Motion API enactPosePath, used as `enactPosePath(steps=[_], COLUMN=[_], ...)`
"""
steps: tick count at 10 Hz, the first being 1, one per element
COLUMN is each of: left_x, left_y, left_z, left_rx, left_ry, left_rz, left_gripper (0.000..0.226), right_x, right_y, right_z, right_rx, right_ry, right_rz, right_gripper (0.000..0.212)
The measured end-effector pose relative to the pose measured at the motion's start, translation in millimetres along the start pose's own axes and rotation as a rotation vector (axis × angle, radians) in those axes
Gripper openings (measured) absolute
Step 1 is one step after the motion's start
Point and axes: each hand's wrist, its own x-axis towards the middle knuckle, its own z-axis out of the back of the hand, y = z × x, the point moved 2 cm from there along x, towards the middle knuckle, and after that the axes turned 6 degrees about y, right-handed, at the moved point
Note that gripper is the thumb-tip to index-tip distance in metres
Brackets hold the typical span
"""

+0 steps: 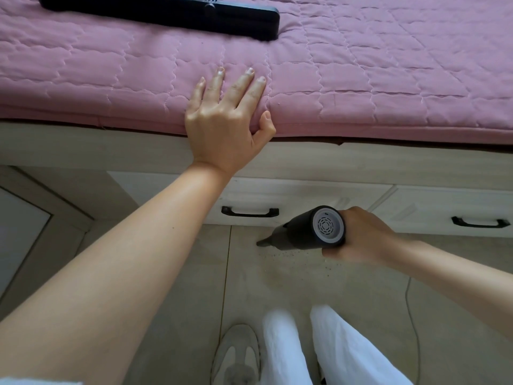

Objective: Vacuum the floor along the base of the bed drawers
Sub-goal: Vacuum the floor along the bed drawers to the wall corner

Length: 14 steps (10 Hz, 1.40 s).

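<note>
Floor tiles (177,287) in a pale beige colour fill the lower part of the view, with thin dark joints between them. At the far left a light panel (22,232) stands beside the bed base. The left hand (222,118) lies flat on the edge of the pink quilted cover (83,79), its four fingers straight and a little spread, the thumb bent over the edge of the mattress. Behind it, at the top, a long black flat nozzle (166,15) rests on the cover. Under the mattress are the white wooden bed drawers (305,195), each with a dark handle (249,212). Below the left arm a grey shoe (238,354) and white trousers (333,348) are seen on the tiles. The right hand (361,234) grips the black handheld vacuum (305,232), fingers curled around its body; the grey vented rear end faces the camera. Its narrow tip touches or nearly touches the floor just in front of the drawers, between the two handles. Small dark crumbs (313,259) lie on the tile under the vacuum. A thin cable (410,315) runs over the floor at the right.
</note>
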Motion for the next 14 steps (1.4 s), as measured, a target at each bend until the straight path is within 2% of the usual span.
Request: enactPosePath(steps=[6, 11, 13, 14], left_x=[-0.1, -0.1, -0.5, -0.6], left_y=[0.3, 1.0, 0.8, 0.4], left_z=[-0.6, -0.4, -0.7, -0.9], left_rx=[-0.011, -0.004, 0.004, 0.005], left_ry=[0.010, -0.002, 0.009, 0.013], left_rz=[0.008, 0.007, 0.008, 0.007], left_gripper=[0.042, 0.042, 0.043, 0.043], right_x=[-10.8, -3.9, 2.6, 1.6], right_y=[1.9, -0.4, 3.6, 7.0], right_z=[6.3, 0.3, -13.4, -20.3], right_rx=[-0.022, -0.029, -0.063, -0.061], right_ry=[0.125, -0.008, -0.072, -0.060], right_rz=[0.001, -0.013, 0.072, 0.112], right_gripper=[0.022, 0.026, 0.049, 0.044])
